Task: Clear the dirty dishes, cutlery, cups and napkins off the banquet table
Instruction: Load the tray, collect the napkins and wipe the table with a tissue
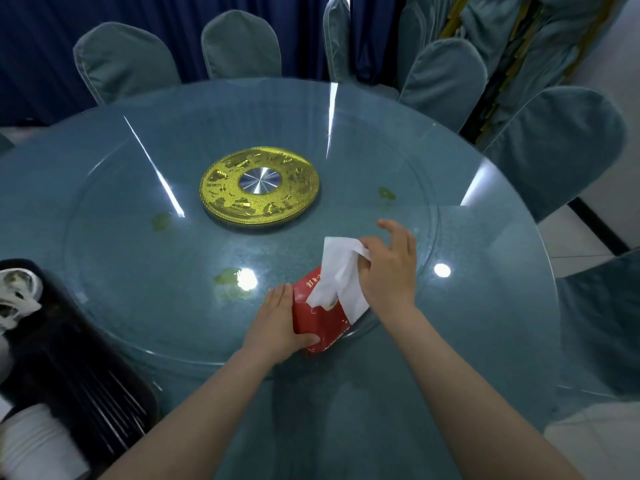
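Observation:
A red tissue box lies near the front edge of the glass turntable on the round teal banquet table. My left hand grips the box's left side, thumb under its near end. My right hand pinches a white tissue that sticks up out of the box's top slot. Greenish smears mark the glass in a few spots.
A gold hub sits at the turntable's centre. At the left edge stands a dark tray with chopsticks, stacked white cups and dirty dishes. Teal-covered chairs ring the far and right sides.

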{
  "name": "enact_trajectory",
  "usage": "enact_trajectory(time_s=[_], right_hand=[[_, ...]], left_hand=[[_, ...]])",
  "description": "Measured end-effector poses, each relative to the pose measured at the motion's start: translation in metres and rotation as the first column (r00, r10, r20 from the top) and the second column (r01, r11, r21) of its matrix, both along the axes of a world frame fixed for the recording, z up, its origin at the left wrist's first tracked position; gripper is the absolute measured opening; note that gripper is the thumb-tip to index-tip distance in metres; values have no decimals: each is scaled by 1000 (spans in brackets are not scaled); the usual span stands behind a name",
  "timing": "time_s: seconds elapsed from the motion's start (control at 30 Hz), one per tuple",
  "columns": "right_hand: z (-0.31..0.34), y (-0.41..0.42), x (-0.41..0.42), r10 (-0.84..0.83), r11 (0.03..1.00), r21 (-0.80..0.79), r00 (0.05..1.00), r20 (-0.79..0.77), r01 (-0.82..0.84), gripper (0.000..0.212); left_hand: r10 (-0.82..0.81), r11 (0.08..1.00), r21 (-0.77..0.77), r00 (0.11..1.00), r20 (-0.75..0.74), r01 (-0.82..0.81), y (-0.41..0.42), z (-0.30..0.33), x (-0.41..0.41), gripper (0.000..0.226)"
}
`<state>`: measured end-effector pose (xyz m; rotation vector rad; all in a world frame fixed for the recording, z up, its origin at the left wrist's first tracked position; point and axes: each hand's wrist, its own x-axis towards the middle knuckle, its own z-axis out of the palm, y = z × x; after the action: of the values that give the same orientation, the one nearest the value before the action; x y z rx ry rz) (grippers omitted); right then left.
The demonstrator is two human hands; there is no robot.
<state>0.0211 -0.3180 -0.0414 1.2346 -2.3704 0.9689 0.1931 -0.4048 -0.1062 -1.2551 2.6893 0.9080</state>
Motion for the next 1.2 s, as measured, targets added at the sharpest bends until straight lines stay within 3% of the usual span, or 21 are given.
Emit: enact_trajectory(time_s=[0.13,0.3,0.43,0.53,0.6,0.7,0.8,0.87,1.0,1.2], right_hand=[[12,17,3,48,997,-56,998,28,-47,13],[8,39,14,175,981,60,977,119,-183,18],[-11,61,10,51,995,62,955,291,-73,22],[-20,68,0,-84,986,163,944,320,32,40],[-26,74,-4,-97,978,206,943,318,31,39],[-39,77,-12,-102,977,213,887,450,4,23],[-47,68,-15,-106,976,218,818,566,-24,40],[-54,60,-19,-79,971,231,830,552,-61,41],[-66,37,-36,-132,960,280,837,531,-27,22],[-84,-3,-71,-214,921,390,847,486,9,30]], left_hand=[[-4,1000,-11,1000,-13,4,1,3,-4,112],[-68,997,-30,997,28,69,-9,8,2,112],[-63,998,-23,995,77,65,-22,11,13,117],[-62,998,-8,996,65,63,-23,12,15,114],[-65,998,-6,996,59,65,-23,13,16,110],[-72,997,10,995,75,72,-26,13,18,114],[-74,997,37,994,75,71,-32,13,21,117],[-52,998,47,997,65,49,-34,15,22,113],[47,997,63,997,-67,-43,-37,21,20,101],[134,991,37,970,-201,-129,-52,28,13,64]])
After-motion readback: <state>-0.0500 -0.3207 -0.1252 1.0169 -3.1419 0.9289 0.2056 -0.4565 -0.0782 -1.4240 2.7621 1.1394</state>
